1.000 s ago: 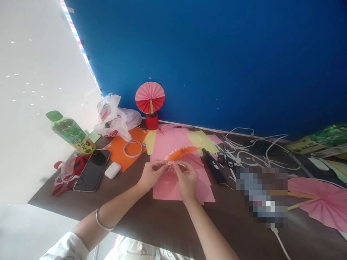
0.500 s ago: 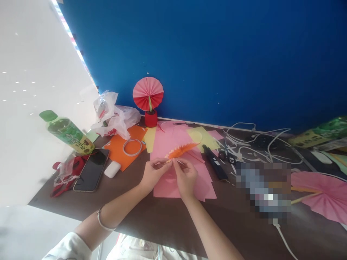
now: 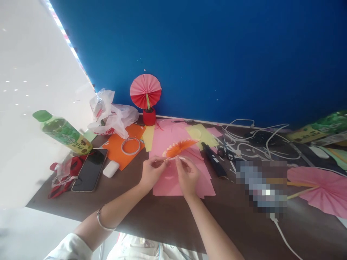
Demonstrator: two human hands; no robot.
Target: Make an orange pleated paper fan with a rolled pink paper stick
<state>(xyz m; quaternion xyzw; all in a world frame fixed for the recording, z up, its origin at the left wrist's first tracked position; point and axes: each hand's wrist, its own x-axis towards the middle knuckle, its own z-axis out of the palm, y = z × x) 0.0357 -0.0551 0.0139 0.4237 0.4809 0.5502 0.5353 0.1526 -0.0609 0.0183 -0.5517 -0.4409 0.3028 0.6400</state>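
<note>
Left hand (image 3: 153, 175) and right hand (image 3: 189, 177) pinch the near edge of an orange pleated paper fan with a pale scalloped rim (image 3: 181, 146), which I hold above flat pink paper sheets (image 3: 166, 187) on a dark brown desk (image 3: 162, 215). From the head camera, each of my thumbs presses toward its forefinger, fingertips close together; whether I also grip the thin white strip (image 3: 184, 158) by my right fingertips, I cannot tell.

Likeliest mishap, as I judge it: a tear along a fold, caused by pulling my hands apart while both grip. Too slack a pinch could let the pleats spring loose, and a stray knuckle could crumple the rim. To the right, beyond a long black tool (image 3: 215, 162), tangled white cables (image 3: 260, 139) might snag an arm swung wide. Behind, a round pink-and-red paper fan (image 3: 145, 88) in a red pot (image 3: 149, 117) could topple if bumped.
</note>
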